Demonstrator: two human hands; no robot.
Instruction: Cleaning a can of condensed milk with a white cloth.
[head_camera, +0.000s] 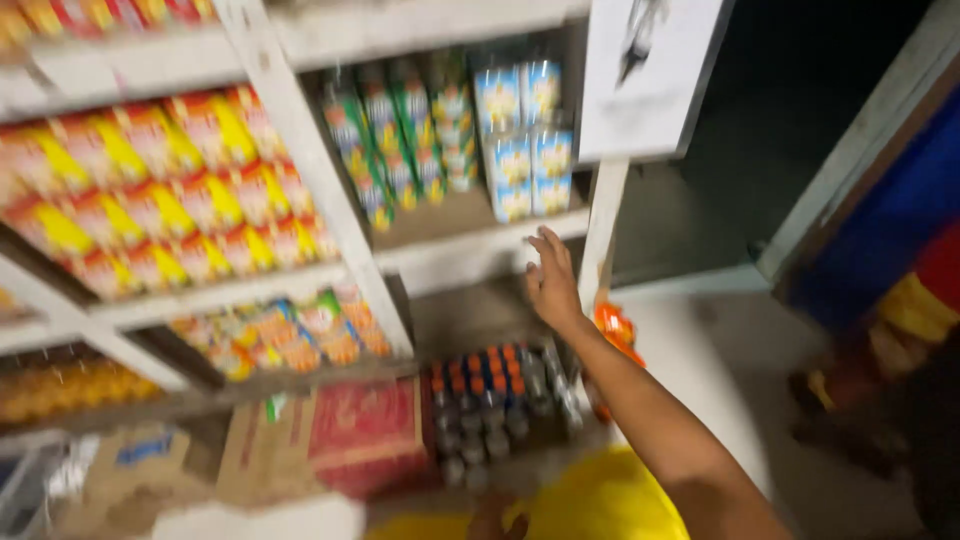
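Blurred frame. Red-and-yellow snack packets (160, 190) are stacked on the left white wooden shelves (300, 160). Light-blue drink cartons (525, 150) are stood in rows on the middle shelf, up and left of the right hand (552, 285), which is raised nearby with fingers spread, nothing gripped. The cartons are judged light, stiff-sided, crushable; best taken by the sides. A left hand (495, 520) is glimpsed at the bottom edge; its fingers cannot be made out.

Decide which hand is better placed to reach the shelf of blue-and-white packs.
Probably the right hand: it is raised, open, just below the blue-and-white packs. The left hand sits low by the yellow object.
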